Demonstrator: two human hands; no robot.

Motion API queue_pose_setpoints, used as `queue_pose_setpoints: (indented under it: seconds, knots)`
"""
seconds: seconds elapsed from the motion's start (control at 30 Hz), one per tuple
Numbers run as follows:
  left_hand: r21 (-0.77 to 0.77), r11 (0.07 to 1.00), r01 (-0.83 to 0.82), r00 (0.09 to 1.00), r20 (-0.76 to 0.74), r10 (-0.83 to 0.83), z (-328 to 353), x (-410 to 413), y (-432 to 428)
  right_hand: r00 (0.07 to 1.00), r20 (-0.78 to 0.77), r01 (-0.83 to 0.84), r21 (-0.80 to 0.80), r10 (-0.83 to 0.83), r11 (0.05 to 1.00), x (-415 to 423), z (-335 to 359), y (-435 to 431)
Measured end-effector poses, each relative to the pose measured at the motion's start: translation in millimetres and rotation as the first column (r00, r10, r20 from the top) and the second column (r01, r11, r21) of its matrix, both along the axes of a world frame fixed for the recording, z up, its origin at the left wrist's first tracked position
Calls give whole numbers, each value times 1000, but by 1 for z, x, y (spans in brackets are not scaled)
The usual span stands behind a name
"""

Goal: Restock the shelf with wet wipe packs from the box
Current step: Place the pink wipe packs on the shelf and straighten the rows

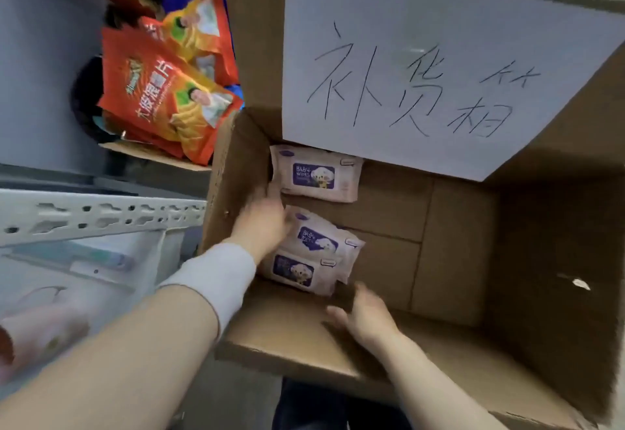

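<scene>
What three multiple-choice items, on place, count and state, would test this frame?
1. Where do the wet wipe packs lie? A on the metal shelf; B on the snack bags; C in the cardboard box.
2. How many packs show? A three; B one; C six.
3. The right hand is: A holding a snack bag; B open, holding nothing; C gripping a bottle.
Answers: 1 C, all lie on the box floor. 2 A, one beneath the paper sign, two by the left hand. 3 B, its fingers are relaxed with nothing in them.
</scene>
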State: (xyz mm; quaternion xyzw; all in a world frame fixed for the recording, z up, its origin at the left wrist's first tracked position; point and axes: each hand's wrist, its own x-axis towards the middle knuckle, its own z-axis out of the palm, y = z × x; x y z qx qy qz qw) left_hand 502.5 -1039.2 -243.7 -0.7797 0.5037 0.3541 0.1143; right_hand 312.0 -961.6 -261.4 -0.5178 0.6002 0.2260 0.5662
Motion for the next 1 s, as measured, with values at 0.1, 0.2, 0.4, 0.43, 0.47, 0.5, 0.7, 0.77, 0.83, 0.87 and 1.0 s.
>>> queue_pose_setpoints:
  seconds: [0.1,0.2,0.4,0.43,0.47,0.5,0.7,0.77,0.83,0.87,1.0]
  knots:
    - [-95,992,83,996,44,-79,-45,5,-38,988,36,144,102,-149,984,21,-49,0]
    - [-112,962,250,961,149,-232,-74,12,-60,924,6,380,116,-383,918,36,-80,5]
    - [-77,934,349,920,218,-326,-83,26,-75,912,-138,399,71,-387,914,46,-92,4]
    - [-51,926,375,911,207,-357,-83,26,-74,922,-126,379,86,-367,921,46,-91,3]
    - [-35,918,396,903,197,-382,-84,26,-73,925,-93,377,102,-368,921,45,-90,3]
    - [-27,913,407,899,186,-395,-84,26,-72,915,-51,403,118,-400,908,43,-89,2]
    - [13,878,479,867,152,-475,-84,25,-67,754,148,604,225,-640,765,26,-75,-3]
    - [-32,874,486,873,76,-482,-76,24,-59,760,177,588,224,-626,777,16,-67,-5]
    - [-83,916,393,918,-28,-396,-63,24,-50,743,174,607,232,-646,760,4,-57,-4]
    - [-84,941,329,939,-78,-335,-57,23,-47,718,159,637,242,-678,732,-3,-49,-4]
    - [-2,989,146,973,-182,-144,-33,14,-35,625,110,748,199,-773,633,-34,-11,-5]
